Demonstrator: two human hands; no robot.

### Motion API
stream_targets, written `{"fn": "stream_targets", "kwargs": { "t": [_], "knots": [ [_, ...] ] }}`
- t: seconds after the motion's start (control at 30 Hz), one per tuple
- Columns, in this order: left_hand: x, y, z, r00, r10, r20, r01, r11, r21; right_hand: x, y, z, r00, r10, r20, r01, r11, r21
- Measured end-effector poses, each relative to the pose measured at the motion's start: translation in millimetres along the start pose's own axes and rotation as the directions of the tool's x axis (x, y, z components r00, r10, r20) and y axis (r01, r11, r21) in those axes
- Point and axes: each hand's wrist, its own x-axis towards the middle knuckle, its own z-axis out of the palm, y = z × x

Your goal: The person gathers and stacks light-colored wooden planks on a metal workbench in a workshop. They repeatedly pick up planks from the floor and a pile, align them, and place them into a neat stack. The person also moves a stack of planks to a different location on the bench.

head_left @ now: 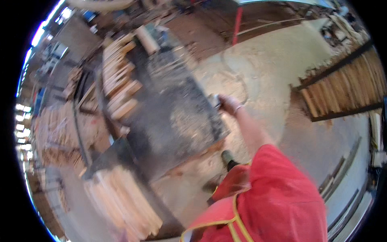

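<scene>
Small, blurred grey-white object (214, 101) sits at the 3 o'clock edge of a dark, dusty, flat table (161, 117); the bare right hand (230, 105) meets it, but I cannot tell whether it grasps. The left hand is out of view. Pale wooden blocks (128, 89) line the table's 10 o'clock side.

Bright window openings (26, 109) line the left; the floor (274, 64) looks pale and dusty

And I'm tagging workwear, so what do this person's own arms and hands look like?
The right arm is bare below a short red sleeve. The right hand looks ungloved, with a blurred, pale band at the wrist. No left hand can be made out.
</scene>
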Motion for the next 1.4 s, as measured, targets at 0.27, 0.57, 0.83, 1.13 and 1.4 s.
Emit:
{"fn": "stream_targets", "kwargs": {
  "t": [0.27,0.57,0.83,1.13,1.4],
  "knots": [
    [-9.1,146.5,18.3,0.997,-0.068,-0.022,0.07,0.992,0.109,13.6,22.8,19.2,0.962,-0.057,-0.268,-0.02,0.961,-0.276],
    [-1.8,168.5,17.2,0.999,0.015,-0.032,-0.012,0.996,0.09,-86.4,-85.0,108.4,0.688,-0.624,-0.37,0.12,0.601,-0.79],
    [-20.4,56.5,-0.3,0.997,0.053,-0.058,-0.052,0.999,0.012,-212.7,10.0,346.2,0.889,-0.41,0.203,0.458,0.802,-0.383],
    [-40.1,-14.9,-37.4,0.991,0.136,-0.009,-0.135,0.988,0.079,-316.2,198.1,542.1,0.982,-0.064,0.18,0.191,0.364,-0.912],
    [79.2,-134.5,-26.8,0.995,0.098,-0.019,-0.099,0.934,-0.342,-287.7,234.8,505.3,0.957,-0.106,0.27,0.259,0.734,-0.628]
  ]
}}
